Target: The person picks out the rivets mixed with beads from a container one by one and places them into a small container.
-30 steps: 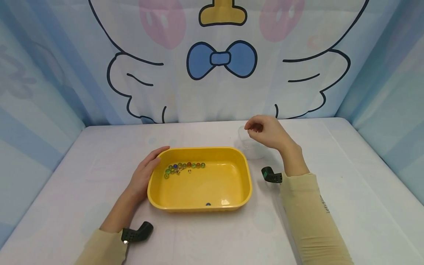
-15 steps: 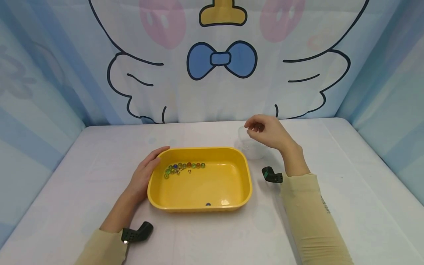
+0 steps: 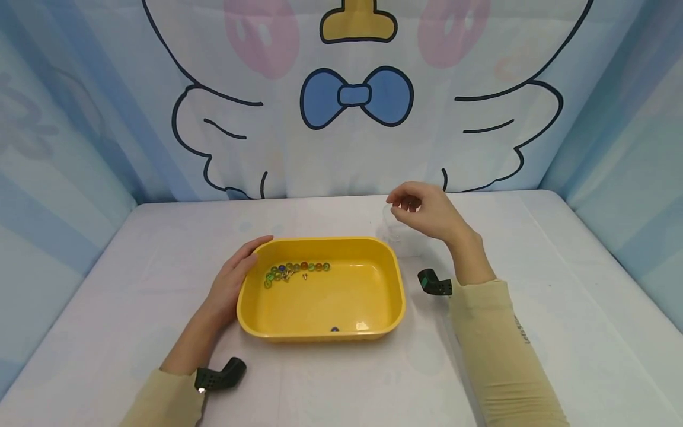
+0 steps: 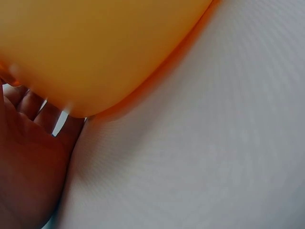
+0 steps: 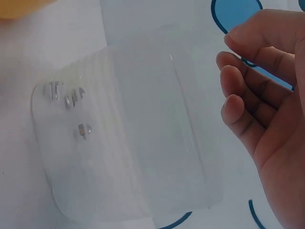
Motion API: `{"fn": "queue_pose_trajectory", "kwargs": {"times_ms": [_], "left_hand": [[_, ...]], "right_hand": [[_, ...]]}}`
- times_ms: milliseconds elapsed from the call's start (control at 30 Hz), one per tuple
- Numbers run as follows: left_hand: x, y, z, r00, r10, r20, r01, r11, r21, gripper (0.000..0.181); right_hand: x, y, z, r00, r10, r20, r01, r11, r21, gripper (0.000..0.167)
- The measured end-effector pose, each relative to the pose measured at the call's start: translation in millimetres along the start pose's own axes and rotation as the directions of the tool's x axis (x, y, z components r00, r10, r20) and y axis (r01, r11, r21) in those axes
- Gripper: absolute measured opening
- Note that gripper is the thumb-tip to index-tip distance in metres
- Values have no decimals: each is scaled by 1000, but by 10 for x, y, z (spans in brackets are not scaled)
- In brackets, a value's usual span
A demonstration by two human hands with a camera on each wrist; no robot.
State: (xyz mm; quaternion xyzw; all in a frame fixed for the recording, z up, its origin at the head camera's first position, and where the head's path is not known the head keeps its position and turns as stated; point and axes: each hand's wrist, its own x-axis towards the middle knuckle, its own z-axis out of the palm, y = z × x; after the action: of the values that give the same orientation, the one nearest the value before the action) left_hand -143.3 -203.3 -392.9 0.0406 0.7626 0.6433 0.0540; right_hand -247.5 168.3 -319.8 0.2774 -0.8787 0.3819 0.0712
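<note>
My left hand (image 3: 233,284) grips the yellow tray (image 3: 320,339) at its left end, thumb at the rim and fingers along the outside. In the left wrist view, the fingers of that hand (image 4: 33,157) lie against the tray's wall (image 4: 109,57). Several marbles (image 3: 304,266) and small gold-coloured pieces lie at the tray's back left, and a blue marble (image 3: 334,329) near its front edge. Above a clear container (image 3: 408,243), my right hand (image 3: 429,213) hangs with loosely bent fingers. The right wrist view shows nothing in this hand (image 5: 276,105); small shiny pieces (image 5: 84,130) are in the container (image 5: 157,143).
The tray and container stand on a white-covered table (image 3: 560,332). A patterned curtain (image 3: 352,160) hangs behind its back edge, with more curtain at both sides. A dark wrist camera (image 3: 434,283) sticks out from the right sleeve.
The right hand has shifted slightly left and up over the clear container. My left hand and the tray's contents have stayed where they were.
</note>
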Motion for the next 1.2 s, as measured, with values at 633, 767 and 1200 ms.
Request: {"fn": "queue_pose_trajectory", "kwargs": {"times_ms": [633, 767, 1200], "left_hand": [[-14, -9, -11, 1000, -2, -5, 2, 1000, 12, 47], [-13, -10, -16, 1000, 5, -3, -5, 1000, 18, 48], [0, -29, -10, 1000, 13, 1, -13, 1000, 10, 47]], "right_hand": [[77, -318, 114, 985, -175, 6, 172, 974, 145, 11], [91, -389, 140, 975, -223, 8, 218, 959, 179, 12], [130, -603, 262, 950, -310, 31, 296, 930, 220, 13]]}}
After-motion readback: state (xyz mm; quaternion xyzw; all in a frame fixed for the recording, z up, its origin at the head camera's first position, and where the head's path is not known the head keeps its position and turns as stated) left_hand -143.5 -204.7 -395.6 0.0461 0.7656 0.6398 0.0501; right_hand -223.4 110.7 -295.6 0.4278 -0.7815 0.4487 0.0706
